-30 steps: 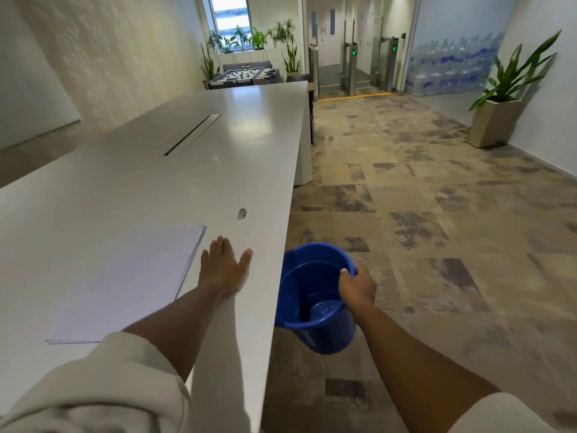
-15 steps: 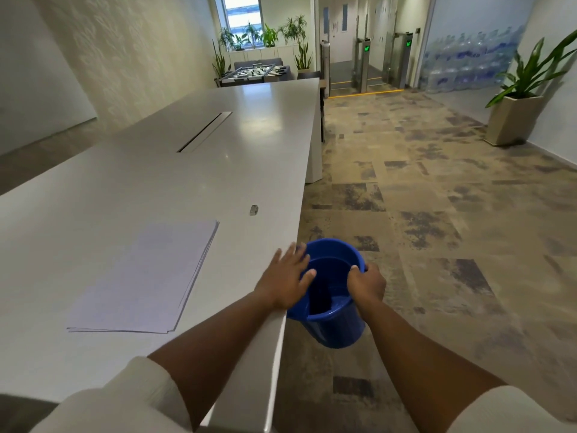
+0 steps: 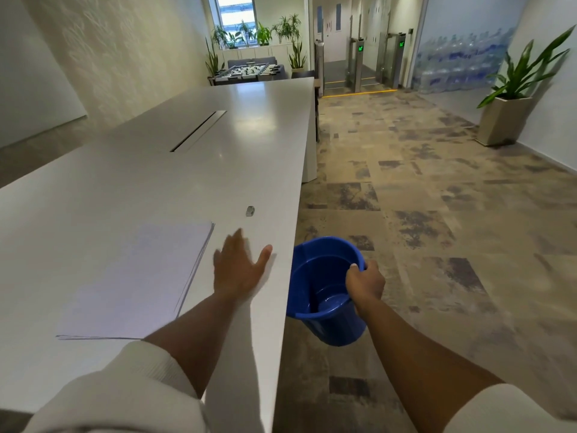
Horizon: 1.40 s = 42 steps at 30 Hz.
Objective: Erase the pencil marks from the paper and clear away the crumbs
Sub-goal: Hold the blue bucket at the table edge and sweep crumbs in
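Note:
A thin stack of white paper [image 3: 137,279] lies on the long white table [image 3: 162,182], near its right edge. My left hand [image 3: 239,265] is flat on the tabletop just right of the paper, fingers straight and blurred by motion. My right hand [image 3: 363,281] grips the rim of a blue bucket [image 3: 321,292], which hangs beside and just below the table's edge. A small grey eraser [image 3: 250,210] sits on the table beyond my left hand. No crumbs or pencil marks can be made out.
A cable slot [image 3: 198,131] runs along the middle of the table. Patterned carpet floor [image 3: 437,214] spreads to the right, with a potted plant [image 3: 512,101] by the wall. Turnstiles and stacked water bottles stand at the far end.
My left hand swept right to the bucket at the table edge, then came back onto the table beside the paper. The bucket stays held at the edge.

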Each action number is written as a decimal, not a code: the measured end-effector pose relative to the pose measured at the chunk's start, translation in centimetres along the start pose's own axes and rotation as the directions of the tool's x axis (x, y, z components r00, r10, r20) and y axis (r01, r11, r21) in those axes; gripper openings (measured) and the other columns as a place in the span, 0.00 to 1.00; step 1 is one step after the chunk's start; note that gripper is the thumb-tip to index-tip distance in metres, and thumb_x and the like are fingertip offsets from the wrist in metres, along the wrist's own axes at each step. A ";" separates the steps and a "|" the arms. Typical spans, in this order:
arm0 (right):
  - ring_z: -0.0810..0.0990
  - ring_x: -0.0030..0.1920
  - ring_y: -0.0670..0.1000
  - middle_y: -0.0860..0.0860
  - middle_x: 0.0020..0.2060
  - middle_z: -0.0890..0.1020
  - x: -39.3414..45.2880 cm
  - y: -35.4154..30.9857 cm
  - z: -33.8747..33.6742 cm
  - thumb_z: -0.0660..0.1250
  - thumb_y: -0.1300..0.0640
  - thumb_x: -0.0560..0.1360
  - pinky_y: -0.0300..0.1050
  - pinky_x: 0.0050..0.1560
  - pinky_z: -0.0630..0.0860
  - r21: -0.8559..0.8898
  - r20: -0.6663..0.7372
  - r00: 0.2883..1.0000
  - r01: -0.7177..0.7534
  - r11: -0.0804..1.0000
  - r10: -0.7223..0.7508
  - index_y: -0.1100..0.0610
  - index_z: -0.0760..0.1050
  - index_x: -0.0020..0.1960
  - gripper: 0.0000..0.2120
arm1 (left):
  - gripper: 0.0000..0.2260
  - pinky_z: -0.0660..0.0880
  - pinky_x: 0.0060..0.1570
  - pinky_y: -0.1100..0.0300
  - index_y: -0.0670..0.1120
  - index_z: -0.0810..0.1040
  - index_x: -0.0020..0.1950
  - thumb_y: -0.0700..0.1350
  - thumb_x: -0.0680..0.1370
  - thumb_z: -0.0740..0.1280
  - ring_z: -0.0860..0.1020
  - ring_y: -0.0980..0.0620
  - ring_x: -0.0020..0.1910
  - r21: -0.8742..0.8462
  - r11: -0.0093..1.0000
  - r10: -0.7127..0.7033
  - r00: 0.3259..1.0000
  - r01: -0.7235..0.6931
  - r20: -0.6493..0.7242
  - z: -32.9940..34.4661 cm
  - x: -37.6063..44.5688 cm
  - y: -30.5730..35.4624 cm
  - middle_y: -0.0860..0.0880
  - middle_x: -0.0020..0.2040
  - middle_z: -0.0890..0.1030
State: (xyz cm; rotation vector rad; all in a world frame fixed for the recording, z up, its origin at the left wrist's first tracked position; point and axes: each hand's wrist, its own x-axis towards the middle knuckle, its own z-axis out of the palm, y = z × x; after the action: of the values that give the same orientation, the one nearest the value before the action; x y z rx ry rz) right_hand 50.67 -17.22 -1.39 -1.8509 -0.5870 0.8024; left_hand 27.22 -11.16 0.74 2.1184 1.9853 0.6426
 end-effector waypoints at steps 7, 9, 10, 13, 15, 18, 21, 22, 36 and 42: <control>0.73 0.36 0.49 0.56 0.48 0.76 0.0 -0.1 0.4 0.59 0.59 0.81 0.42 0.30 0.67 -0.007 0.000 1.000 -0.008 1.000 0.008 0.59 0.72 0.56 0.07 | 0.55 0.40 0.79 0.37 0.42 0.36 0.83 0.81 0.71 0.40 0.36 0.43 0.82 0.252 0.958 -0.197 0.950 0.134 0.243 0.5 0.1 0.7 0.42 0.83 0.36; 0.73 0.37 0.49 0.57 0.49 0.76 0.0 -0.2 0.4 0.59 0.59 0.81 0.42 0.32 0.69 -0.003 -0.004 1.000 -0.009 1.000 0.009 0.59 0.72 0.57 0.07 | 0.56 0.39 0.79 0.37 0.41 0.35 0.83 0.82 0.70 0.41 0.36 0.41 0.82 0.265 0.953 -0.215 0.943 0.146 0.252 0.4 -0.3 1.6 0.41 0.83 0.36; 0.74 0.38 0.50 0.57 0.50 0.76 0.0 -0.3 0.4 0.59 0.59 0.81 0.43 0.35 0.70 0.000 -0.005 1.000 -0.008 1.000 0.008 0.59 0.72 0.57 0.08 | 0.56 0.39 0.79 0.37 0.41 0.35 0.83 0.82 0.70 0.41 0.35 0.41 0.82 0.272 0.952 -0.212 0.943 0.139 0.257 0.5 -0.6 2.1 0.40 0.83 0.35; 0.74 0.38 0.50 0.56 0.50 0.76 0.0 -0.3 0.4 0.59 0.58 0.81 0.45 0.38 0.71 0.006 -0.003 1.000 -0.011 1.000 0.011 0.59 0.72 0.58 0.09 | 0.57 0.38 0.80 0.40 0.42 0.36 0.83 0.82 0.70 0.44 0.35 0.40 0.81 0.223 0.973 -0.126 0.952 0.063 0.278 0.9 -1.4 3.4 0.39 0.82 0.35; 0.73 0.37 0.48 0.56 0.48 0.75 0.0 -0.4 0.5 0.59 0.59 0.81 0.44 0.37 0.70 0.009 0.000 1.000 -0.005 1.000 0.005 0.59 0.72 0.59 0.09 | 0.55 0.38 0.80 0.44 0.44 0.38 0.84 0.81 0.71 0.46 0.36 0.42 0.82 0.136 0.989 0.017 0.951 -0.062 0.310 1.3 -1.6 3.8 0.42 0.83 0.37; 0.73 0.36 0.48 0.55 0.46 0.74 0.0 -0.5 0.5 0.58 0.59 0.81 0.42 0.32 0.68 0.007 0.004 1.000 0.001 1.000 -0.001 0.59 0.71 0.58 0.08 | 0.50 0.39 0.81 0.47 0.48 0.41 0.85 0.79 0.74 0.48 0.39 0.49 0.83 0.009 0.988 0.149 0.956 -0.156 0.252 1.2 -1.5 3.6 0.48 0.85 0.41; 0.72 0.36 0.48 0.54 0.46 0.74 0.0 -0.5 0.4 0.58 0.59 0.81 0.41 0.30 0.67 0.007 0.004 1.000 0.009 1.000 -0.009 0.59 0.71 0.57 0.07 | 0.52 0.39 0.80 0.42 0.44 0.40 0.84 0.80 0.73 0.44 0.38 0.46 0.83 0.154 0.988 -0.027 0.994 0.010 0.107 0.8 -1.1 2.3 0.44 0.84 0.40; 0.72 0.36 0.47 0.55 0.46 0.74 0.0 -0.5 0.3 0.58 0.59 0.81 0.41 0.30 0.67 0.003 0.002 1.000 0.010 1.000 -0.010 0.59 0.71 0.57 0.07 | 0.55 0.39 0.80 0.40 0.42 0.40 0.84 0.82 0.71 0.43 0.38 0.43 0.82 0.210 0.970 -0.144 0.983 0.119 0.110 0.6 -1.0 1.9 0.42 0.84 0.40; 0.73 0.35 0.49 0.56 0.47 0.75 0.1 -0.7 0.1 0.58 0.59 0.81 0.42 0.30 0.68 -0.006 -0.002 1.000 -0.003 1.000 0.003 0.59 0.72 0.56 0.07 | 0.62 0.40 0.81 0.43 0.39 0.33 0.81 0.85 0.65 0.42 0.35 0.39 0.81 0.231 0.953 -0.253 0.934 0.195 0.253 -0.3 -2.1 1.5 0.39 0.82 0.33; 0.73 0.36 0.48 0.56 0.47 0.76 -0.4 -0.9 0.6 0.59 0.58 0.81 0.41 0.30 0.68 0.007 0.016 1.000 0.000 1.000 0.000 0.59 0.72 0.59 0.09 | 0.60 0.38 0.80 0.44 0.40 0.33 0.82 0.83 0.68 0.45 0.34 0.40 0.81 0.197 0.977 -0.140 0.949 0.085 0.283 -0.2 -3.1 2.3 0.39 0.82 0.33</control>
State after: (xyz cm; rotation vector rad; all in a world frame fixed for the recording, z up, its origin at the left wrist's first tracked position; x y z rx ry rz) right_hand 49.91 -16.74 -0.61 -1.8399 -0.5941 0.8190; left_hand 29.16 -14.46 1.28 2.0337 2.0399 0.1160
